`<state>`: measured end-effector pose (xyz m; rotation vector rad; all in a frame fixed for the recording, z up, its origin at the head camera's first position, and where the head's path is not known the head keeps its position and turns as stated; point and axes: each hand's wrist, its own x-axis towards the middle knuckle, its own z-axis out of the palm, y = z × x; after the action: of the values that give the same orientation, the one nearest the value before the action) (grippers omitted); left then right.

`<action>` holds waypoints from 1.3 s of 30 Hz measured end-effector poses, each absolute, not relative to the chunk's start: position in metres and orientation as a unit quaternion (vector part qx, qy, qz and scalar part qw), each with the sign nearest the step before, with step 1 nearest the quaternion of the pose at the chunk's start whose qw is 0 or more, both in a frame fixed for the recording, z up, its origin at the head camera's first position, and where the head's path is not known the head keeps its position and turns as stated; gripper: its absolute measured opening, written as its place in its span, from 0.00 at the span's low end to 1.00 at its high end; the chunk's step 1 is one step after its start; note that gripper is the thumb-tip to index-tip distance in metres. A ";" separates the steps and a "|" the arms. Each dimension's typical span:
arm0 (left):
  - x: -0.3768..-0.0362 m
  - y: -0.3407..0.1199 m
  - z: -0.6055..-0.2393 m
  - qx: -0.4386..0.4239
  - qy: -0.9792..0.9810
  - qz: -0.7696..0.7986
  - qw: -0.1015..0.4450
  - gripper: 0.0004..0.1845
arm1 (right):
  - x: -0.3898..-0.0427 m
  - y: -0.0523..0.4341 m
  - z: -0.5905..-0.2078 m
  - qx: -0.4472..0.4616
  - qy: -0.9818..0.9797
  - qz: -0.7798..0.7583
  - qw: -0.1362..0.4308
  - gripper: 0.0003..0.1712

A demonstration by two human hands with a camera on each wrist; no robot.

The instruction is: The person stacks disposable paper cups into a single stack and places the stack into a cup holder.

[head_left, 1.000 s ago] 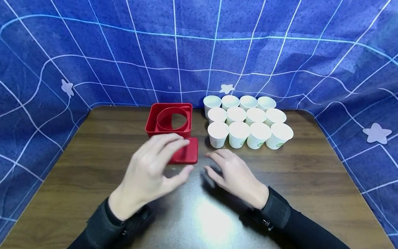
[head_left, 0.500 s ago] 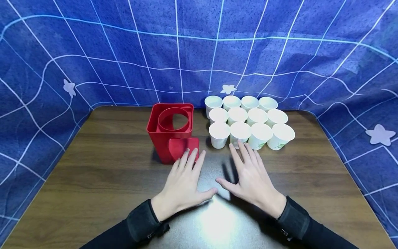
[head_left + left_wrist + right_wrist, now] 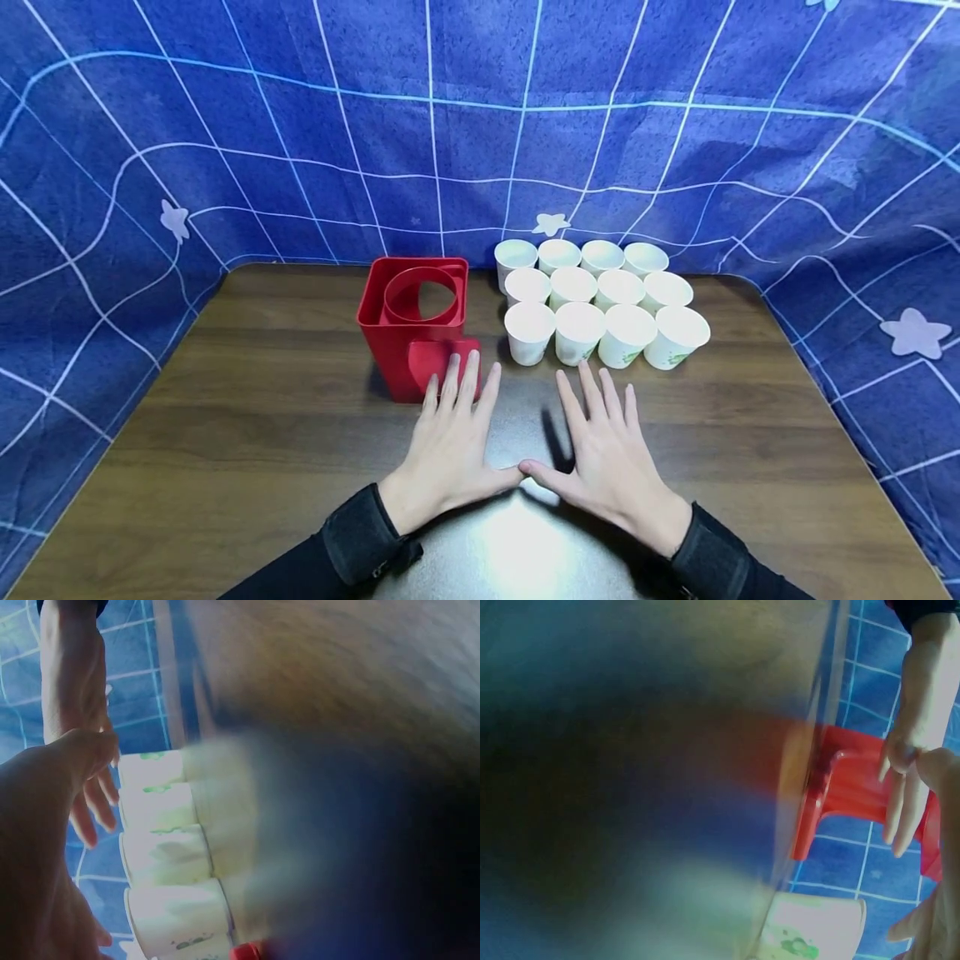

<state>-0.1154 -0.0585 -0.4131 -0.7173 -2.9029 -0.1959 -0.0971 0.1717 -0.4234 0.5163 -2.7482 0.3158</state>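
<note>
- Red box (image 3: 393,342): on table (image 3: 247,417), left of the paper cups (image 3: 619,289), just ahead of L hand (image 3: 453,450). Looks like rigid plastic, prob. light for its size, a bit slick. Best hold: both outer side walls, low down, not the front piece (image 3: 429,360).
- Cups: 12 pcs, 3 rows x 4, upright, mouths up. Prob. v. light, thin-walled, easily dented or tipped. Light pinch on the side wall below the rim, one at a time; neighbours are tight.
- L hand: fingers straight, spread, nothing held. Tips overlap the box's front in head view; contact n/c, can't tell.
- R hand (image 3: 603,446): same, fingers apart, nothing held, tips near the front cup row. Thumb tips meet or nearly so.
- Head cam only: full cup grid + round ring (image 3: 401,292) inside box top.
- R wrist cam: side profile of the red part, L hand raised off table.
- L wrist cam: cup sides w/ green print, R hand also up off table. Lower area blurred, N/A.
</note>
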 end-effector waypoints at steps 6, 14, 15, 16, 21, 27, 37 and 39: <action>-0.116 -0.053 -0.412 -0.215 -0.969 -0.099 0.068 0.66 | -0.103 0.174 -0.414 0.162 -0.969 0.108 0.156 0.69; -0.130 -0.042 -0.405 -0.192 -0.970 -0.136 0.061 0.67 | -0.110 0.177 -0.400 0.135 -0.971 0.132 0.147 0.67; -0.133 -0.040 -0.404 -0.188 -0.970 -0.141 0.062 0.67 | -0.112 0.178 -0.398 0.132 -0.970 0.139 0.152 0.66; -0.137 -0.039 -0.402 -0.183 -0.970 -0.149 0.061 0.67 | -0.113 0.180 -0.396 0.127 -0.969 0.146 0.156 0.66; -0.154 -0.031 -0.395 -0.151 -0.961 -0.226 0.050 0.66 | -0.128 0.199 -0.382 0.106 -0.956 0.180 0.207 0.63; -0.172 -0.019 -0.397 -0.135 -0.942 -0.300 0.065 0.64 | -0.152 0.231 -0.366 0.083 -0.933 0.225 0.267 0.55; -0.196 -0.007 -0.404 -0.136 -0.906 -0.388 0.103 0.60 | -0.178 0.285 -0.358 -0.005 -0.945 0.258 0.199 0.54; -0.199 -0.006 -0.404 -0.131 -0.904 -0.394 0.100 0.60 | -0.181 0.291 -0.360 -0.021 -0.951 0.258 0.167 0.55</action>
<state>-0.1987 -0.0056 -0.4038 -0.3861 -2.6727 -1.1652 -0.1806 0.2913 -0.3598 -0.0611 -2.7078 0.7348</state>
